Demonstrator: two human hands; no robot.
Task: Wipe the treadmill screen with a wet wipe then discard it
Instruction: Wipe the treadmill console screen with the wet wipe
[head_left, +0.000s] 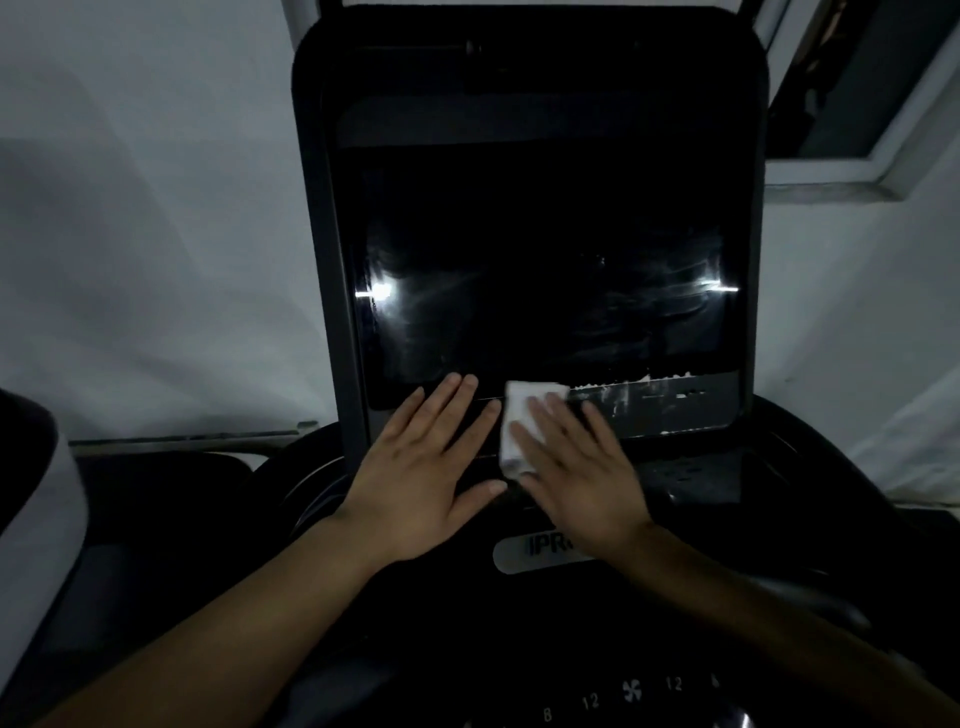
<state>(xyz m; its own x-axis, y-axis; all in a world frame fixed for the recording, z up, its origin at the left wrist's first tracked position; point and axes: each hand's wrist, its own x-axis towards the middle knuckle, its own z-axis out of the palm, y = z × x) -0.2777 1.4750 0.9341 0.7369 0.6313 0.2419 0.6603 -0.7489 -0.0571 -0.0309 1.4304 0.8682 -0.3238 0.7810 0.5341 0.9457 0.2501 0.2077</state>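
Right hand lay flat, fingers spread, pressing wipe against lower edge of screen. Left hand flat, spread, empty, just beside wipe. Wet streaks right of wipe.

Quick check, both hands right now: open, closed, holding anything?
Left hand: open, flat on the console, holding nothing.
Right hand: open, palm pressing the wet wipe flat against the lower edge of the treadmill screen.

A pale wall stands behind. A window frame shows at the top right. Something white sits at the left edge. Low down, a fan sign sits between white numbers.
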